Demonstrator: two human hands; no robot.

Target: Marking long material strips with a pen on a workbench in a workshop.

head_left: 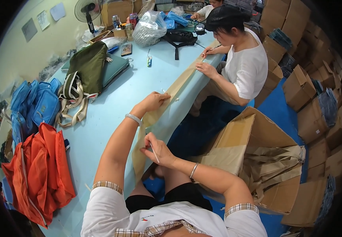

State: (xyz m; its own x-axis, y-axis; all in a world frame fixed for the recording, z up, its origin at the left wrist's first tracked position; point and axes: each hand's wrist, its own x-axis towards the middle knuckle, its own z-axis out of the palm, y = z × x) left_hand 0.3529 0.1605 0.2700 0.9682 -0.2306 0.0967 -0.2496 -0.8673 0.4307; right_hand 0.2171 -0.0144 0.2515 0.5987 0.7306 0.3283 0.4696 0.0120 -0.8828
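Observation:
A long beige fabric strip (182, 77) runs along the table edge from the co-worker to me, and its near end hangs down over my lap. My left hand (155, 102) has its fingers bent and pressed together on the strip, holding it near the edge. Nearer to me, my right hand (159, 149) is closed around a thin white stick (154, 153), perhaps a pen. The fingertips of that hand are at the edge of the strip. A co-worker's two hands (207, 69) hold the far part of the same strip.
The light blue table (127, 85) bears an olive bag (85, 67), blue bags (36, 104), an orange-red bag (40, 170), a small snipper (149, 61) and a phone (126, 49). At my right stands an open carton (226, 154) with beige strips (273, 162); stacked cartons (297, 89) lie beyond.

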